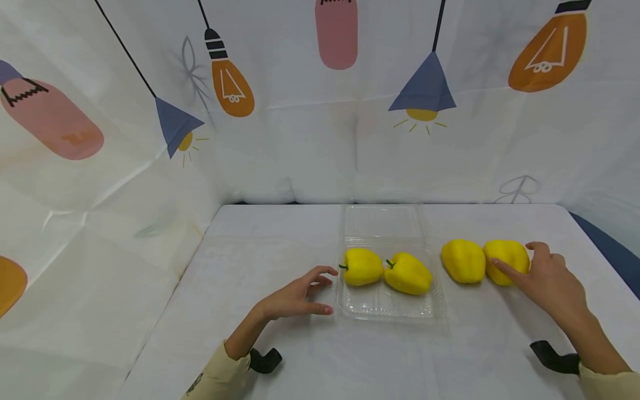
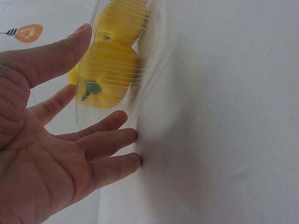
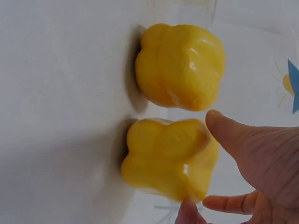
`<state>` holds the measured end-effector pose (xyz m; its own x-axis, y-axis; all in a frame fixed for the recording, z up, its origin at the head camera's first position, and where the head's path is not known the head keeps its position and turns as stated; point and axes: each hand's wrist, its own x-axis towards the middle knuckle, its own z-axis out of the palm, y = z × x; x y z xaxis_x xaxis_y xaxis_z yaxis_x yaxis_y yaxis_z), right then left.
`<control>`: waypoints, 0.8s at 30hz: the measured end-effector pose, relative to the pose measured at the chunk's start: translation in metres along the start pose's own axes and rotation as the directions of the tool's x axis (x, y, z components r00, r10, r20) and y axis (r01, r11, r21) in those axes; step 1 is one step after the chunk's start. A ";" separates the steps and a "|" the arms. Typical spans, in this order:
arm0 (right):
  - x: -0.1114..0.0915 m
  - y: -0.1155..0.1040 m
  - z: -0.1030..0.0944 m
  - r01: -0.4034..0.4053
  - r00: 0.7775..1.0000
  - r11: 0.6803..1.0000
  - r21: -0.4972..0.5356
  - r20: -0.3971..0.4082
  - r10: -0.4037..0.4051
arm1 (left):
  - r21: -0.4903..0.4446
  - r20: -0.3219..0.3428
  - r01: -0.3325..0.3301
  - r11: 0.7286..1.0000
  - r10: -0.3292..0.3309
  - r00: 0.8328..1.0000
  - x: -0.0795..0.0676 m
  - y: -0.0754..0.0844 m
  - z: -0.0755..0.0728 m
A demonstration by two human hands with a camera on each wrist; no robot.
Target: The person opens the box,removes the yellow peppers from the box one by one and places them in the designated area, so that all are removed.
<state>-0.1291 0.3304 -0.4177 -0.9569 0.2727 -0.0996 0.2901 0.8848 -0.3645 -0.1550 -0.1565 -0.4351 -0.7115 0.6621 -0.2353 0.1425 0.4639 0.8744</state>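
Two yellow bell peppers with green stems, a left one and a right one, lie in a clear plastic clamshell container. My left hand is beside the container's left edge with fingers spread and nothing held; in the left wrist view its thumb overlaps the clear wall. Right of the container, two more yellow peppers sit side by side on the table. Over the outer pepper, my right hand spreads thumb and fingers around opposite sides, fingertips right at its surface. The inner pepper stands close by.
The container's lid lies folded back towards the wall. A white cloth covers the table. Behind it hangs a white sheet printed with lamps and bulbs. Black straps show at both wrists.
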 end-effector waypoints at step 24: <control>-0.009 -0.032 -0.009 0.161 0.979 0.987 0.018 -0.132 -0.158 | 0.020 -0.011 -0.002 1.000 0.002 1.000 0.001 -0.001 0.000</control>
<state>-0.1301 0.3030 -0.3971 -0.9807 0.1773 0.0823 0.1317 0.9105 -0.3920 -0.1557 -0.1567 -0.4364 -0.7189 0.6565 -0.2286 0.1580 0.4745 0.8660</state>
